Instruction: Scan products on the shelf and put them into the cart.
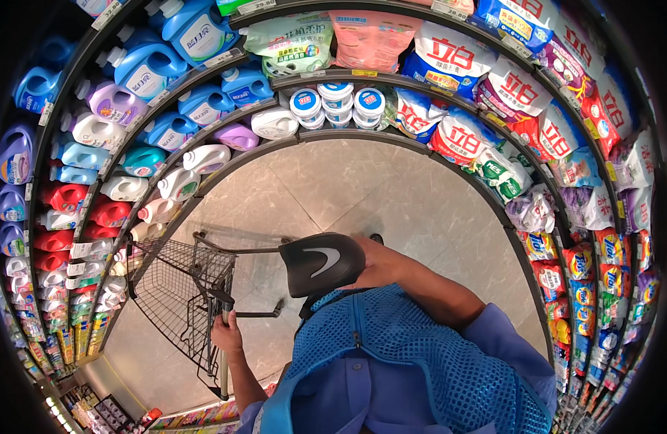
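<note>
My left hand (226,332) is closed around the handle bar of a wire shopping cart (176,287), whose basket stands at the left with nothing visible in it. A black cap's brim (325,264) with a grey swoosh shows at the centre. My right hand (372,263) is raised beside that brim, its fingers largely hidden behind it; whether they grip it cannot be seen. Below the arms are a blue mesh vest (387,331) and a blue collared shirt (355,390).
Shelves curve around the tiled floor (333,190). Detergent bottles (149,70) line the left, white tubs (339,103) stand low ahead, and washing powder bags (458,138) fill the right. A dark shoe tip (376,237) shows on the floor.
</note>
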{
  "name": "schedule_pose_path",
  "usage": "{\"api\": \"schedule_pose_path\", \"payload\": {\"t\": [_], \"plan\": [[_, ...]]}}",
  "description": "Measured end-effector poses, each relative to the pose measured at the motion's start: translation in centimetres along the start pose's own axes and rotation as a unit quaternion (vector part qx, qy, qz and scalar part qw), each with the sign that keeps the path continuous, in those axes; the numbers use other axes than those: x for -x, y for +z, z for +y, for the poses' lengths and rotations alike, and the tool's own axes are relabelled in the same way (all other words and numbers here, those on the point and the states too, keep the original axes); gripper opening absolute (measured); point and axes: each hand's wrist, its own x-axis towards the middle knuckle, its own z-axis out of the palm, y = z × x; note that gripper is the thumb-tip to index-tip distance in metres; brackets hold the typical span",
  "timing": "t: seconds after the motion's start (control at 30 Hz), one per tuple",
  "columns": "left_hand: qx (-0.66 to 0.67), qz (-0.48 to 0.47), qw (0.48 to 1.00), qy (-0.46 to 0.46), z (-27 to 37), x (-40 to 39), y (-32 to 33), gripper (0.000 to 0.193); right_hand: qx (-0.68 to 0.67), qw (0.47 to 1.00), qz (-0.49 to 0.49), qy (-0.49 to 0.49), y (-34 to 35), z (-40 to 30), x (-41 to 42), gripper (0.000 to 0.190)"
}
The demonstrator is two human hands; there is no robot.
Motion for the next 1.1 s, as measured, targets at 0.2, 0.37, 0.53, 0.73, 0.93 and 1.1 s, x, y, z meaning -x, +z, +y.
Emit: {"api": "schedule_pose_path", "payload": {"t": [0.2,0.37,0.53,0.73,0.93,1.1], "plan": [[0.001,-0.05,0.999,-0.007,0.9,0.5,0.7,0.064,-0.075,0.997,-0.014,0.031,-2.2,0.5,3.2,0.038],[-0.006,-0.029,1.0,-0.004,4.6,-1.0,1.1,0.064,-0.105,0.994,0.005,-0.008,-3.0,0.8,5.2,0.042],[-0.018,-0.064,0.998,-0.019,7.8,-2.6,1.3,0.065,-0.148,0.987,0.069,0.002,-2.9,-0.3,7.3,0.045],[-0.013,-0.057,0.998,-0.013,10.5,-3.6,1.5,0.066,-0.211,0.955,0.192,0.081,-2.7,1.4,9.1,0.032],[0.019,-0.055,0.998,0.012,9.4,-2.4,1.8,0.064,-0.323,0.907,0.261,0.073,-0.6,2.8,8.6,0.024],[0.015,-0.069,0.996,0.055,6.0,0.7,0.9,0.058,-0.341,0.891,0.278,0.11,1.0,3.0,7.4,0.026]]}}
